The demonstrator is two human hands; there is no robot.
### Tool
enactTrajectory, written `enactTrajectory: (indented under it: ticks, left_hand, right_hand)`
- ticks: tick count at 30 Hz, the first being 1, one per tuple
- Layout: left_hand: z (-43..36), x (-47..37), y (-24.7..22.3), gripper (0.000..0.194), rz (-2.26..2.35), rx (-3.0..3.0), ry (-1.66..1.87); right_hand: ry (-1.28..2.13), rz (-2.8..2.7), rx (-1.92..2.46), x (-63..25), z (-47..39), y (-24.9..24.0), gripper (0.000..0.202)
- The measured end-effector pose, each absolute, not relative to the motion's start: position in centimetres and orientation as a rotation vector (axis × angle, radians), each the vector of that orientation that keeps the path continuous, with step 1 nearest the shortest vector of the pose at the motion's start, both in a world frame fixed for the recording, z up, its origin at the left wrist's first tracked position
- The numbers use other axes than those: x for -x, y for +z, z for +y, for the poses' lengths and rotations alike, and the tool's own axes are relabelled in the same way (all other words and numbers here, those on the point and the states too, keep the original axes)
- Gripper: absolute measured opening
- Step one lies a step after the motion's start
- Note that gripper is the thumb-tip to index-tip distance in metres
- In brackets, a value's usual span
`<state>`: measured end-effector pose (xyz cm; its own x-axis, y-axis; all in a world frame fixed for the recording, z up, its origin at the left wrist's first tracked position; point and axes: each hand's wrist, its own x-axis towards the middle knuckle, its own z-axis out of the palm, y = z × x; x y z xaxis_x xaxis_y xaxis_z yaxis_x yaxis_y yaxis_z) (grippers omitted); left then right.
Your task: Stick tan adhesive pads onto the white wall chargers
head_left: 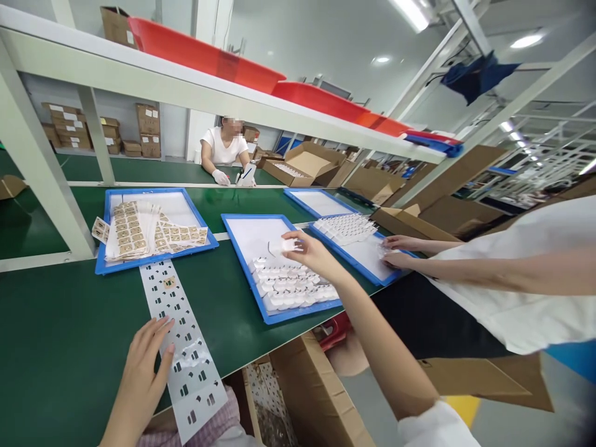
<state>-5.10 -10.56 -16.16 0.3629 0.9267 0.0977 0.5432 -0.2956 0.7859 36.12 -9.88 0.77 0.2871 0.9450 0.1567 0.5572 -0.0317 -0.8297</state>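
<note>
My right hand (pixel 313 253) pinches a small white plastic piece (pixel 289 245) above a blue-rimmed tray (pixel 246 239). Rows of similar white pieces (pixel 291 285) fill the near part of that tray. Fingers apart, my left hand (pixel 145 360) rests at the left edge of a long whitish sticker strip (pixel 195 354) with dark cut-out shapes. One tan label (pixel 169 282) remains on the strip near its far end. Beyond it, another blue-rimmed tray (pixel 198 217) carries stacked sheets of tan labels (pixel 135 230). The strip's near end hangs over the table edge.
At right, a co-worker's hands (pixel 398 251) reach over a third blue tray (pixel 367 264) with white pieces. Another person (pixel 226 149) in white gloves sits across the green table (pixel 56 335). A shelf with red bins (pixel 200 59) spans overhead; a cardboard box (pixel 321 397) stands below.
</note>
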Motion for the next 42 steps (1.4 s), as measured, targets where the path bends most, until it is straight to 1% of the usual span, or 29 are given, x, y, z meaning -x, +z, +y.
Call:
enactTrajectory:
  ticks: [3, 7, 13, 21, 27, 31, 34, 36, 39, 42]
  left_hand:
    - [-9.9, 6.0, -17.2, 0.048, 1.355, -2.056, 0.671]
    - [-10.0, 6.1, -17.9, 0.047, 1.368, -2.151, 0.578]
    - [-9.5, 6.7, -18.5, 0.047, 1.343, -2.200, 0.472]
    - [-9.9, 6.4, -19.4, 0.048, 1.416, -2.297, 0.521]
    - [-9.9, 6.3, -19.4, 0.048, 1.406, -2.324, 0.532]
    - [-10.3, 6.1, -19.0, 0.047, 1.407, -2.303, 0.537]
    - [-10.7, 6.2, -18.0, 0.048, 1.395, -2.271, 0.503]
    - [-10.4, 6.5, -16.8, 0.049, 1.372, -2.280, 0.460]
    - [-7.8, 6.9, -14.3, 0.047, 1.347, -2.391, 0.369]
    - [-3.0, 6.2, -12.3, 0.050, 1.328, -2.489, 0.257]
  right_hand:
    - [0.593, -1.462, 1.848, -39.8, -7.2, 0.2, 0.031]
    - [0.721, -1.612, 2.028, -41.2, -5.6, -2.3, 0.022]
    - [0.832, -1.702, 2.228, -40.6, -4.7, -4.2, 0.030]
    - [0.848, -1.741, 2.278, -39.9, -4.4, -4.6, 0.030]
    - [0.797, -1.772, 2.248, -39.6, -4.6, -4.8, 0.037]
    - [0.640, -1.752, 2.244, -39.0, -4.9, -3.9, 0.046]
    - [0.372, -1.760, 2.160, -36.7, -6.1, -2.3, 0.056]
    - [0.225, -1.790, 2.020, -33.6, -7.1, -1.5, 0.057]
    - [0.246, -1.946, 1.741, -27.2, -7.9, -2.2, 0.044]
    - [0.395, -2.166, 1.496, -20.5, -6.2, -5.3, 0.029]
